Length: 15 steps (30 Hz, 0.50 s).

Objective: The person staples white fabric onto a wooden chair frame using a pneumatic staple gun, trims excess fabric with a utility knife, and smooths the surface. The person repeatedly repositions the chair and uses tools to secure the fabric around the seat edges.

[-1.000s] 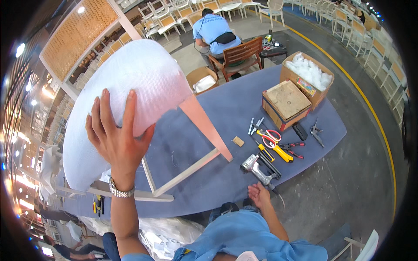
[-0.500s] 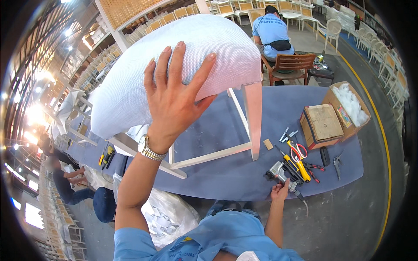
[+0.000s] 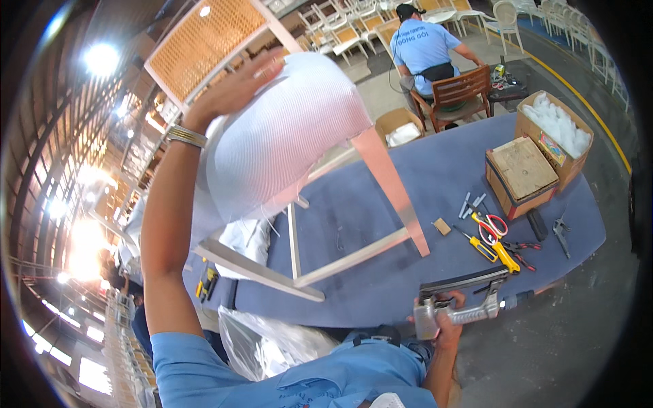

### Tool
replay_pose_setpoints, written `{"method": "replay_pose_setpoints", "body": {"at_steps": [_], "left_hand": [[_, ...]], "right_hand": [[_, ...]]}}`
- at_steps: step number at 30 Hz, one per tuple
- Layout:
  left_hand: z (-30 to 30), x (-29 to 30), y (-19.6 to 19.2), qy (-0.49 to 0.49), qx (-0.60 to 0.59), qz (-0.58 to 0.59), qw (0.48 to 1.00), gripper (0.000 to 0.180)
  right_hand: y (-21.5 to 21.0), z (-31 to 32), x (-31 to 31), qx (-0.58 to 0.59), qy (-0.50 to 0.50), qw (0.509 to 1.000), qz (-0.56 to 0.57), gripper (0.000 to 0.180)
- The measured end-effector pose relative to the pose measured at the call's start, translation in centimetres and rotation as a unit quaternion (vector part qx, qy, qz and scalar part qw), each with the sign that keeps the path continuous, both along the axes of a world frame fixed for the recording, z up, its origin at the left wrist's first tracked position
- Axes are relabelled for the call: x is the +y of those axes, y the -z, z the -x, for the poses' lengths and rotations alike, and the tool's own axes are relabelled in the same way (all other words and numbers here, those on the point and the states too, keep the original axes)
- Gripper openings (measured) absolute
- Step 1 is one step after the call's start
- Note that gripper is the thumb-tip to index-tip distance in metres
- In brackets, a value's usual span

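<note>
A pale wooden chair stands on the worktable, its seat (image 3: pixel 292 136) covered in white woven fabric with loose threads along the lower edge. Its cane backrest (image 3: pixel 204 51) rises behind. My left hand (image 3: pixel 238 85) lies over the far side of the seat near the backrest, fingers stretched out and slightly blurred. Down at the front edge of the table, my right hand (image 3: pixel 447 330) grips a silver staple gun (image 3: pixel 476 313) with a black magazine, held up off the tabletop. An air fitting shows at its right end.
On the blue-grey worktable (image 3: pixel 367 285) lie red-handled scissors (image 3: pixel 493 228), a yellow cutter (image 3: pixel 505 257), pliers (image 3: pixel 522 251), staple strips and a small metal tool (image 3: pixel 561 234). Two cardboard boxes (image 3: pixel 520 173) stand behind them. A plastic bag (image 3: pixel 272 340) hangs near me. A co-worker (image 3: pixel 425 51) sits beyond.
My right hand has lifted the staple gun off the table and turned it. My left hand has slid from the seat's top toward the backrest; the chair now appears turned, showing its cane back.
</note>
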<state>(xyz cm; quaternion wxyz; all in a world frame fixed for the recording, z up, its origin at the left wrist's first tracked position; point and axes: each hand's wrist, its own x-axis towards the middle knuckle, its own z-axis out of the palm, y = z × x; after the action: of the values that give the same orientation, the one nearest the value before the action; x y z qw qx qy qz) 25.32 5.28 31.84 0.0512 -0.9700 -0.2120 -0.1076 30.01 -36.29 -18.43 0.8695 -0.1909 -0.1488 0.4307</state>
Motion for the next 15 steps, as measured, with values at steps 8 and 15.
{"method": "replay_pose_setpoints", "body": {"at_steps": [8, 15], "left_hand": [[-0.9, -5.9, 1.8, 0.007, 0.04, 0.066, 0.997, 0.095], [0.8, -11.3, 5.6, 0.029, 0.017, -0.215, 0.976, 0.111]], "right_hand": [[-7.4, 1.2, 10.2, -0.153, 0.124, 0.98, -0.039, 0.033], [-13.4, -1.8, 20.3, -0.398, 0.445, 0.793, -0.122, 0.041]]}}
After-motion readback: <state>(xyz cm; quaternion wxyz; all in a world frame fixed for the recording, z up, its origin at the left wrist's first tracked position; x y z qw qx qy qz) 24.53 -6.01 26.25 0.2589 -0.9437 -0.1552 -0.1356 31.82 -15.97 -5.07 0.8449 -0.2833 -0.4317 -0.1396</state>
